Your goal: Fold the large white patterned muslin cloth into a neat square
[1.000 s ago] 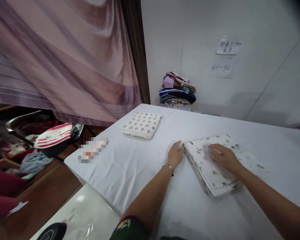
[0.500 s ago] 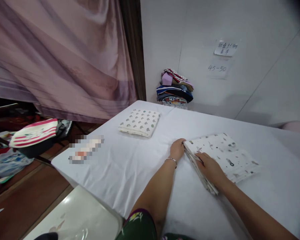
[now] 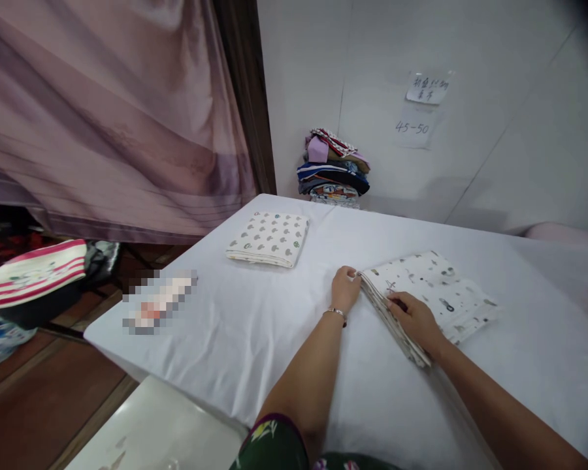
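1. Folded white cotton cloth with small grey prints (image 3: 436, 290) lies right of centre in the frame, on the white-covered counter (image 3: 255, 326). It looks light, soft and floppy, and its many layers seem apt to slide apart.
2. The safest hold, I judge, is the layered left edge, pinched through every ply.
3. The left hand (image 3: 345, 287) curls against the stack's far-left corner; I cannot tell whether it pinches. The right hand (image 3: 414, 316) lies spread on the near-left edge, pressing down.
4. A second ago the right hand was on the cloth's top middle; the left hand stays at its corner.
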Demonstrator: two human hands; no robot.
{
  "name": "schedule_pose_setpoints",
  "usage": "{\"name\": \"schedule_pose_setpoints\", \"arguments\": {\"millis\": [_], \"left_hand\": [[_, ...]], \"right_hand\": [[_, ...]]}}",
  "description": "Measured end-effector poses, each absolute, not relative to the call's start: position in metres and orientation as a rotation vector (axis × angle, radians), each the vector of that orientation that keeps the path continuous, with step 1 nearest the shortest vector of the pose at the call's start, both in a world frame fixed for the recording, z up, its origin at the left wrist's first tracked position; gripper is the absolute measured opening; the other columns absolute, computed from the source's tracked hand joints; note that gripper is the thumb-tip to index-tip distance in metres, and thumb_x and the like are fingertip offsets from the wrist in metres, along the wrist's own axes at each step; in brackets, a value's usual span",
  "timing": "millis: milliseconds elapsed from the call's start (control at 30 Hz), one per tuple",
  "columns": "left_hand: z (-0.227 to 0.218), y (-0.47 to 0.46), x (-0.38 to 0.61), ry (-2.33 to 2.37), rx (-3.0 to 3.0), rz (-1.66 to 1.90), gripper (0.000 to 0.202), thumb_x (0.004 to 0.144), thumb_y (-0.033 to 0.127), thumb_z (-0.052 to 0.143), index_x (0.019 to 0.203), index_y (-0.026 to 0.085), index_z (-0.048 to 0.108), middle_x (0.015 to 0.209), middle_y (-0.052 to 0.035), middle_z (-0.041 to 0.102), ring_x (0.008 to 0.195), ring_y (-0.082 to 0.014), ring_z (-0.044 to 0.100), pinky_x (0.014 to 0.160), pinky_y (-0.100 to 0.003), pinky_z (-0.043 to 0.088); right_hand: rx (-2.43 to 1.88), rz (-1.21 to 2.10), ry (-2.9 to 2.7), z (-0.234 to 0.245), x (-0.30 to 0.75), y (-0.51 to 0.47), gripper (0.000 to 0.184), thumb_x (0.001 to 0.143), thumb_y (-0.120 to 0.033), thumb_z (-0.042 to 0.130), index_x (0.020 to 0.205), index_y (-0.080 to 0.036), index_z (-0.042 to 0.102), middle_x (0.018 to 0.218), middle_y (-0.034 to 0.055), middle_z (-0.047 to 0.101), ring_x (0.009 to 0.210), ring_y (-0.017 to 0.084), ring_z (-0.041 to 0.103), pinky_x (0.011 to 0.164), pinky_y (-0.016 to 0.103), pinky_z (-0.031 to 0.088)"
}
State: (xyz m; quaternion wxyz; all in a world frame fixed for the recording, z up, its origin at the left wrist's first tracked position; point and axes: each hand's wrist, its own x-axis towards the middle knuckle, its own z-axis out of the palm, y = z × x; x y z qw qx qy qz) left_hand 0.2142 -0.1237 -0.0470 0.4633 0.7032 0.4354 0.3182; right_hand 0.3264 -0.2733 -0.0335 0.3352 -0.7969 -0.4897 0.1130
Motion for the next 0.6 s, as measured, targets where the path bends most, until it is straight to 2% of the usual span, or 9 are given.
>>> {"name": "schedule_pose_setpoints", "arguments": {"millis": [100, 233, 433, 600], "left_hand": [[-0.043, -0.138, 0.211, 1.036, 1.624, 0.617, 0.01, 0.076, 0.023, 0.055, 0.081, 0.017, 0.062, 0.079, -0.0025, 0.066, 0.071, -0.0133, 0.061, 0.07, -0.024, 0.047], [-0.044, -0.163, 0.212, 0.94, 1.546, 0.441, 0.01, 0.074, 0.023, 0.057, 0.07, 0.014, 0.061, 0.063, -0.0009, 0.064, 0.047, -0.0103, 0.057, 0.048, -0.02, 0.042], [-0.046, -0.183, 0.212, 0.916, 1.423, 0.416, 0.017, 0.078, 0.026, 0.056, 0.088, 0.013, 0.057, 0.072, -0.0024, 0.066, 0.045, -0.0081, 0.057, 0.039, -0.016, 0.036], [-0.044, -0.182, 0.209, 0.818, 1.338, 0.465, 0.015, 0.076, 0.021, 0.058, 0.087, 0.014, 0.052, 0.068, -0.0001, 0.062, 0.044, -0.0072, 0.054, 0.036, -0.015, 0.033]], "right_hand": [[-2.089, 0.314, -1.255, -0.029, 0.324, -0.274, 0.027, 0.08, -0.046, 0.046, 0.083, -0.023, 0.06, 0.073, 0.0001, 0.063, 0.066, 0.017, 0.055, 0.061, 0.029, 0.041], [-2.02, 0.318, -1.255, -0.029, 0.326, -0.272, 0.028, 0.08, -0.045, 0.044, 0.076, -0.022, 0.06, 0.069, -0.0006, 0.062, 0.067, 0.017, 0.054, 0.062, 0.028, 0.04], [-1.971, 0.394, -1.182, -0.035, 0.334, -0.268, 0.026, 0.077, -0.042, 0.048, 0.071, -0.02, 0.061, 0.065, -0.0008, 0.062, 0.065, 0.017, 0.055, 0.061, 0.027, 0.04], [-1.958, 0.354, -1.139, -0.039, 0.336, -0.268, 0.029, 0.078, -0.045, 0.046, 0.073, -0.019, 0.059, 0.065, 0.0001, 0.059, 0.065, 0.016, 0.052, 0.06, 0.026, 0.041]]}}
